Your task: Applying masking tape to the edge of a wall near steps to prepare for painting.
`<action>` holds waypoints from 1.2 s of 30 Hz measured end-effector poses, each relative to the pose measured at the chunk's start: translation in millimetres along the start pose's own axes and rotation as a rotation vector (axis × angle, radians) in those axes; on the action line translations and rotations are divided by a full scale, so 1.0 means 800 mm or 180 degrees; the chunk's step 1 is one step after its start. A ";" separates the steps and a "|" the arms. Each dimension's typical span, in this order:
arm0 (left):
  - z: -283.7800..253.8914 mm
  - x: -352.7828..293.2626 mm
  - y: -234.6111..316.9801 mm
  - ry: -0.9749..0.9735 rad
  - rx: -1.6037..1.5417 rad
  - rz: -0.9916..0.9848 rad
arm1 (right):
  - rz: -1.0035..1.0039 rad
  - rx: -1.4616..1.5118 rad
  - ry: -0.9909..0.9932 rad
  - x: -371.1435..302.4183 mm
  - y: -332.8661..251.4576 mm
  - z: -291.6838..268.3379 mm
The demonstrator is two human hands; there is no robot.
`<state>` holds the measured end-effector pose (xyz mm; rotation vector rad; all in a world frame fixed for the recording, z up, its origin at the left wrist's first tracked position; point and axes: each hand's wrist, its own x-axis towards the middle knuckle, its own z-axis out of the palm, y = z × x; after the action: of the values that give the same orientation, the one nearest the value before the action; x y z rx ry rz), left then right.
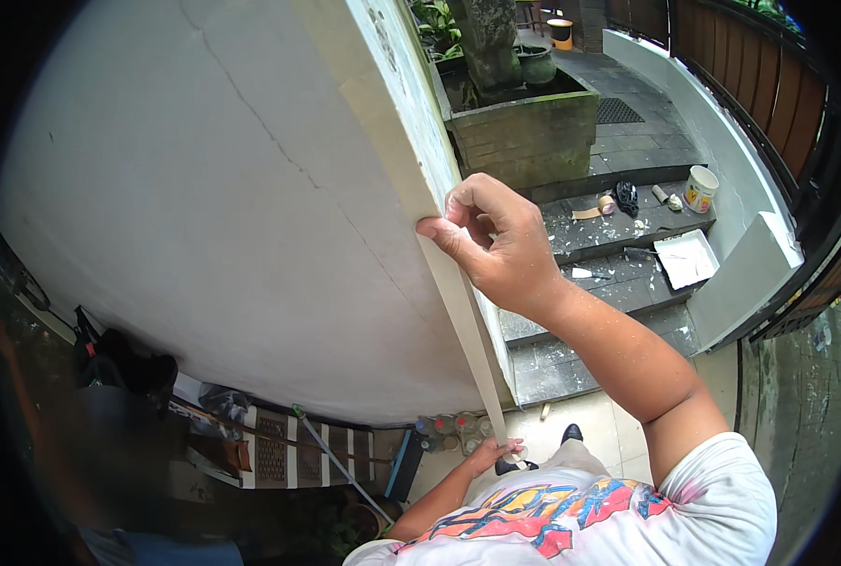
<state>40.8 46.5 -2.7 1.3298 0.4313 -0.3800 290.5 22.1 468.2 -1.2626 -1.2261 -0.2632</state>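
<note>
A long strip of beige masking tape [469, 332] runs down along the corner edge of a cracked white wall [222, 245]. My right hand [503, 241] is raised at that edge, thumb pressed on the tape and fingers curled round the corner. Low down near my body, my left hand [488, 457] is closed on the strip's lower end, by what looks like its roll, partly hidden in the fingers. Between my two hands the strip stretches taut. Above my right hand, a beige band of tape [369, 104] borders the wall, beside a flaking pale-blue side face [406, 90].
Dark stone steps [633, 274] to the right hold paint chips, a white paint tray [686, 258], a paint bucket [700, 190], a black bag [627, 198] and a tape roll [607, 205]. Beyond stands a stone planter [524, 141]. Several bottles [451, 426] and a slatted rack [288, 445] line the wall's foot.
</note>
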 end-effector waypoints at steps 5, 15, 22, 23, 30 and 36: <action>0.009 0.008 0.001 -0.0117 -0.0032 -0.0226 | 0.0160 0.0135 0.0165 -0.008 0.000 0.009; 0.017 0.022 -0.007 -0.0268 0.0073 -0.0021 | 0.0417 -0.0031 0.0209 -0.050 0.009 0.012; 0.010 0.027 0.000 -0.0500 0.0352 -0.0100 | 0.0415 -0.0033 0.0365 -0.067 0.001 0.020; 0.008 0.028 -0.004 -0.0508 0.0360 -0.0105 | 0.0451 -0.0003 0.0437 -0.066 0.000 0.024; 0.002 0.033 0.011 -0.0539 0.0530 -0.0084 | 0.0629 -0.0061 0.0593 -0.064 0.000 0.025; -0.013 0.035 0.007 -0.0481 0.0591 -0.0075 | 0.0692 -0.0188 0.0562 -0.066 0.001 0.025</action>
<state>66.8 56.9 -13.9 1.4653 0.2904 -0.5468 259.1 15.5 421.6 -1.3813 -0.9285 -0.2479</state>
